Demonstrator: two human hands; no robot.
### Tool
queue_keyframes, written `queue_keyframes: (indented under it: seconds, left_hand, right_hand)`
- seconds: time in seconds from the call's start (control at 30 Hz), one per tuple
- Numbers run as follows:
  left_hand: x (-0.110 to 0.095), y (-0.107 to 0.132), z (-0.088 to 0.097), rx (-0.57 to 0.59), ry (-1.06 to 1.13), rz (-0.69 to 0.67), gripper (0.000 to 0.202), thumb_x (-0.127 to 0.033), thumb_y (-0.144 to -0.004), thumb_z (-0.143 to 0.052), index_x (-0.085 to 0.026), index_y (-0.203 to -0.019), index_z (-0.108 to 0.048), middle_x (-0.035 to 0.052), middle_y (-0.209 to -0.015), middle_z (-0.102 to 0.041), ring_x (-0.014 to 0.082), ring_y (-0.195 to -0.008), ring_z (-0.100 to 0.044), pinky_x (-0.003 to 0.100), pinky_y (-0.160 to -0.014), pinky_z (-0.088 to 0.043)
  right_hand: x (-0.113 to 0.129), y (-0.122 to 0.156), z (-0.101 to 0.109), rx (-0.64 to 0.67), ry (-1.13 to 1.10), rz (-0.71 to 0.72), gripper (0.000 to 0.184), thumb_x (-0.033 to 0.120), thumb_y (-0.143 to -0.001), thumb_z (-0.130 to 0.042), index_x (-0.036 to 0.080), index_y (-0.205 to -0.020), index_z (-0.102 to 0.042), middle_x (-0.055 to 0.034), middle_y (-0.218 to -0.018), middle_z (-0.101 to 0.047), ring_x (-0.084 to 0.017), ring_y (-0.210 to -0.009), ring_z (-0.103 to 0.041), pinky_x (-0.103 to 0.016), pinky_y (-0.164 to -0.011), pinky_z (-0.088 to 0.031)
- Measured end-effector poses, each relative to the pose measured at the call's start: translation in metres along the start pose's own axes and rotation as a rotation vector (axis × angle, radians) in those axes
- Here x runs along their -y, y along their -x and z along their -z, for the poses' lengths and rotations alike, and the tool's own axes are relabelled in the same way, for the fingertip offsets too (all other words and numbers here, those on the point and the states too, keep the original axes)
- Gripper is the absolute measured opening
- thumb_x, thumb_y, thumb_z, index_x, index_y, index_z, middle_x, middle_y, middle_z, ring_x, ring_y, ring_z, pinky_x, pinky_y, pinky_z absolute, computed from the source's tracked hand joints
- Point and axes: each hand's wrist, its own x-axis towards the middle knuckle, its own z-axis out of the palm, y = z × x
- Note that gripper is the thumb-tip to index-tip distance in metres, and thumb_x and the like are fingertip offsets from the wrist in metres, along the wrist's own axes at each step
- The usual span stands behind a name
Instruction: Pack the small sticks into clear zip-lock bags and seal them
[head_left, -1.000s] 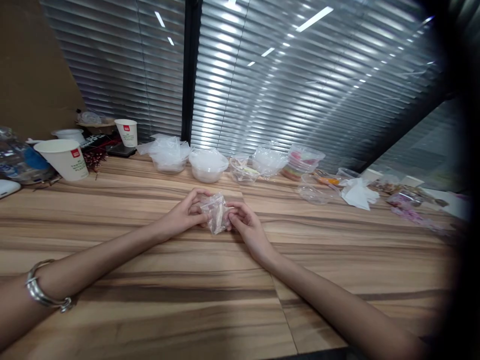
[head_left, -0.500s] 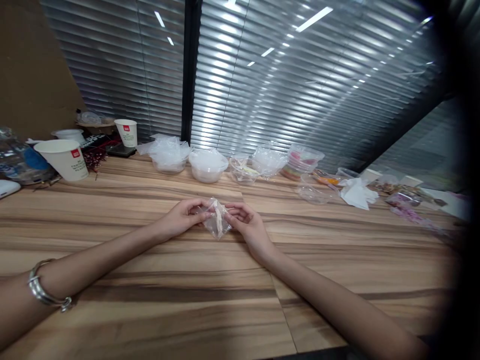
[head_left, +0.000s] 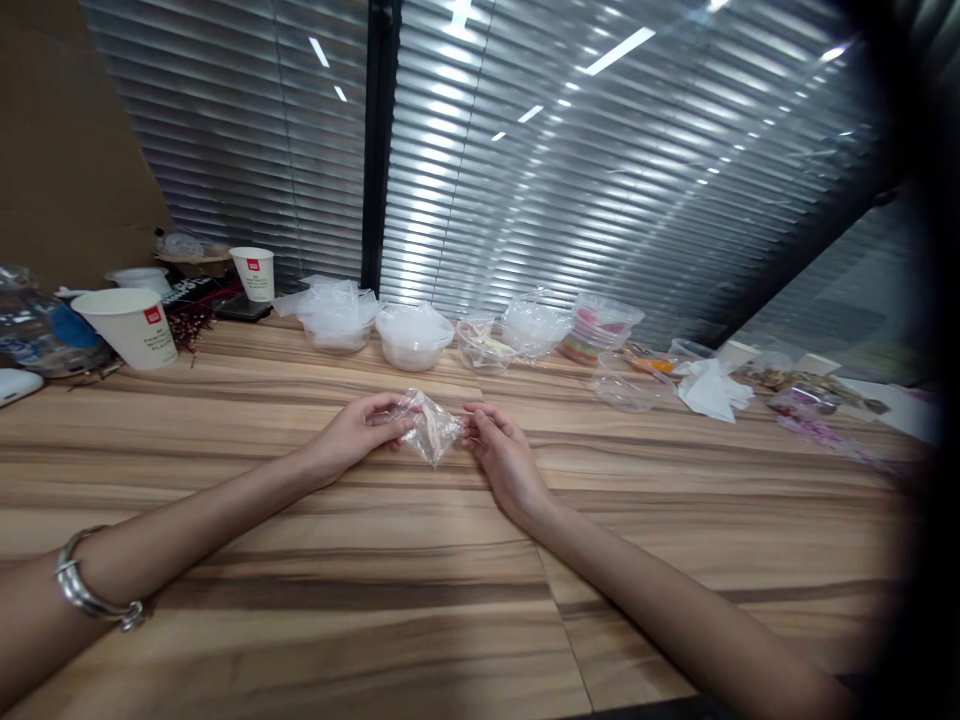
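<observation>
A small clear plastic bag, turned like a diamond, is between my two hands just above or on the wooden table. Inside or against it lies a pale, narrow strip whose kind I cannot make out. My left hand pinches the bag's left corner between thumb and fingers. At the opposite corner, the fingertips of my right hand are closed on the plastic. Beyond the bag stands a clear bowl with a few pale pieces in it.
Along the back, near the blinds, stand a bowl of plastic bags, lidded tubs and a stacked container. Paper cups and a bottle are at left. A crumpled tissue lies at right.
My right hand has shifted from the bag's middle out to its right corner. The left hand has moved slightly left, and the bag now looks spread flatter.
</observation>
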Motion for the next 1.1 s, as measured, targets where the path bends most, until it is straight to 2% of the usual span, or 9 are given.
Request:
queue_keyframes:
  seconds: [0.2,0.3,0.4,0.5,0.57,0.7,0.97,1.1]
  left_hand:
    - [-0.0006,0.0015,0.0005,-0.004,-0.01,0.005,0.038,-0.034,-0.071,-0.067,-0.016,-0.104,-0.062,0.0073,-0.109,-0.063,0.019,-0.088,-0.059,0.026,-0.069,-0.047]
    - [-0.0017,0.0017,0.0002,-0.003,0.003,0.016,0.04,-0.034,-0.071,-0.067,-0.016,-0.106,-0.062,0.008,-0.11,-0.063,0.0196,-0.09,-0.059,0.027,-0.071,-0.047]
    - [-0.0027,0.0012,0.0005,-0.01,0.054,0.01,0.049,-0.031,-0.071,-0.068,-0.019,-0.117,-0.056,0.0074,-0.117,-0.06,0.0209,-0.098,-0.057,0.027,-0.075,-0.047]
    - [-0.0026,0.0006,0.001,-0.011,0.044,0.028,0.047,-0.031,-0.07,-0.069,-0.018,-0.114,-0.059,0.0086,-0.117,-0.061,0.0223,-0.1,-0.057,0.03,-0.078,-0.047]
    - [-0.002,0.0005,0.001,-0.007,0.033,0.035,0.044,-0.031,-0.069,-0.07,-0.016,-0.11,-0.061,0.0089,-0.115,-0.062,0.0223,-0.101,-0.058,0.031,-0.083,-0.047]
    - [-0.0016,0.0005,0.0,0.003,0.081,0.027,0.056,-0.027,-0.066,-0.071,-0.019,-0.119,-0.054,0.0067,-0.12,-0.06,0.0218,-0.109,-0.055,0.035,-0.094,-0.042]
    - [-0.0011,-0.0005,-0.0002,0.01,0.06,0.011,0.054,-0.027,-0.068,-0.069,-0.018,-0.118,-0.052,0.0083,-0.125,-0.055,0.0227,-0.113,-0.052,0.037,-0.097,-0.04]
    - [-0.0014,0.0003,-0.0002,-0.016,0.02,0.009,0.054,-0.027,-0.067,-0.07,-0.018,-0.116,-0.052,0.0084,-0.12,-0.058,0.0221,-0.109,-0.055,0.037,-0.095,-0.043]
  right_hand:
    - [0.0016,0.0034,-0.0032,0.134,0.149,-0.001,0.026,0.031,-0.071,-0.068,0.021,-0.094,-0.059,-0.002,-0.085,-0.063,-0.014,-0.074,-0.055,-0.027,-0.069,-0.045]
    - [0.0013,0.0029,-0.0023,0.123,0.138,0.003,0.025,0.031,-0.071,-0.068,0.02,-0.092,-0.06,-0.0019,-0.086,-0.063,-0.013,-0.073,-0.054,-0.026,-0.069,-0.044]
    - [0.0002,0.0016,-0.0007,0.091,0.137,0.007,0.025,0.032,-0.071,-0.067,0.02,-0.091,-0.06,-0.0016,-0.081,-0.063,-0.012,-0.069,-0.053,-0.025,-0.066,-0.044]
    - [-0.0003,0.0013,-0.0002,0.076,0.141,0.012,0.025,0.032,-0.071,-0.067,0.019,-0.091,-0.06,-0.0013,-0.078,-0.062,-0.013,-0.068,-0.053,-0.024,-0.064,-0.043]
    - [0.0001,0.0018,-0.0006,0.091,0.143,0.02,0.024,0.031,-0.071,-0.067,0.02,-0.09,-0.06,-0.0012,-0.079,-0.062,-0.012,-0.069,-0.053,-0.024,-0.065,-0.043]
    - [0.0008,0.0022,-0.0012,0.118,0.152,0.043,0.023,0.031,-0.071,-0.067,0.021,-0.09,-0.059,-0.0009,-0.08,-0.061,-0.013,-0.07,-0.053,-0.025,-0.067,-0.044]
    - [-0.0006,0.0011,-0.0004,0.11,0.186,0.044,0.022,0.031,-0.07,-0.068,0.02,-0.087,-0.06,-0.0009,-0.078,-0.061,-0.013,-0.07,-0.053,-0.026,-0.067,-0.044]
    - [0.001,0.0024,-0.0012,0.11,0.19,0.054,0.02,0.03,-0.071,-0.067,0.021,-0.087,-0.061,-0.0011,-0.081,-0.061,-0.013,-0.072,-0.053,-0.025,-0.068,-0.044]
